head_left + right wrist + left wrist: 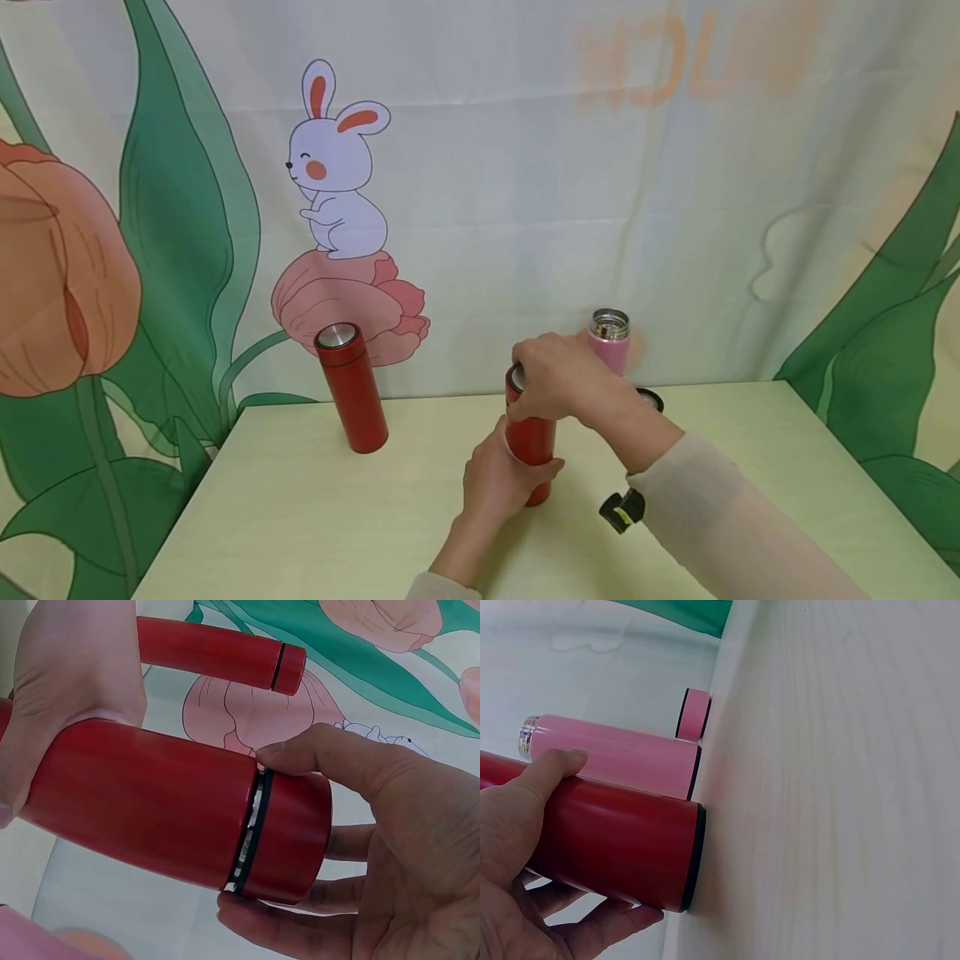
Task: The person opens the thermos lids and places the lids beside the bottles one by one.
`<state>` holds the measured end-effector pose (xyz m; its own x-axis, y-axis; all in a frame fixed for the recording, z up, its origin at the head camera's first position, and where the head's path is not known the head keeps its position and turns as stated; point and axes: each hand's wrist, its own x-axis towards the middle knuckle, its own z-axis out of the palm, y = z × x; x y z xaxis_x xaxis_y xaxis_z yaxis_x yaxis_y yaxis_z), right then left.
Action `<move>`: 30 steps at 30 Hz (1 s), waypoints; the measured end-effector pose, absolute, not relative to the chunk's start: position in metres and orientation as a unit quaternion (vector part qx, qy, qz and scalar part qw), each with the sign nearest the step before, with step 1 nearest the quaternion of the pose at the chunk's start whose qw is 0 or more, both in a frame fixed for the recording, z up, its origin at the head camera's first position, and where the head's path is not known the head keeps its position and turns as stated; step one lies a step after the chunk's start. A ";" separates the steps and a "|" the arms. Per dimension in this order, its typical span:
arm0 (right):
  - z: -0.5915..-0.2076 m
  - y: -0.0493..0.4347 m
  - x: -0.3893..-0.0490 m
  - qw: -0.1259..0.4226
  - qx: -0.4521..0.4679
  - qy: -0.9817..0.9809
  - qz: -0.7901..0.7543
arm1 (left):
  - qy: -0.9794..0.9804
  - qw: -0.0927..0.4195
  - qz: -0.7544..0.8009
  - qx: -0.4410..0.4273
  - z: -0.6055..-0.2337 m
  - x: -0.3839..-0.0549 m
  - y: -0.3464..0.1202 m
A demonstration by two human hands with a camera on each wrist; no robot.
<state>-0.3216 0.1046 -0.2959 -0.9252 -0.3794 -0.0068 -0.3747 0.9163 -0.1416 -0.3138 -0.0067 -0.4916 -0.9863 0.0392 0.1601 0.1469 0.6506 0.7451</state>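
Observation:
A red thermos bottle (531, 440) stands nearly upright on the table. My left hand (498, 477) grips its body, thumb on one side and fingers on the other, as the left wrist view shows. Around its red lid (291, 836) curl the thumb and fingers of my right hand (558, 377). In the right wrist view a narrow gap with silvery metal shows between lid and body. Just behind is a pink thermos bottle (619, 750) without a lid, its metal neck bare. A pink lid (695, 715) rests on the table beside it.
Farther left stands a second red thermos bottle (352, 400) with its lid on. The pale table (315, 525) ends at the back against a printed curtain (480, 208). A small black device (622, 510) sits by my right sleeve.

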 end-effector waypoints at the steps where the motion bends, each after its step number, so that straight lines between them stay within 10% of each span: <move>1: -0.296 0.105 -0.322 0.020 -0.194 0.978 -0.072 | -0.907 0.065 -0.413 -0.052 -0.492 -0.314 -0.007; 30: -0.286 0.115 -0.322 0.089 -0.241 0.960 -0.112 | -0.907 0.060 -0.416 -0.042 -0.492 -0.315 -0.006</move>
<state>-0.3220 0.1150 -0.2863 -0.8681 -0.4823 -0.1176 -0.4422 0.8589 -0.2585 -0.3151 -0.0062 -0.4915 -0.9892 0.0262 0.1444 0.1265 0.6511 0.7483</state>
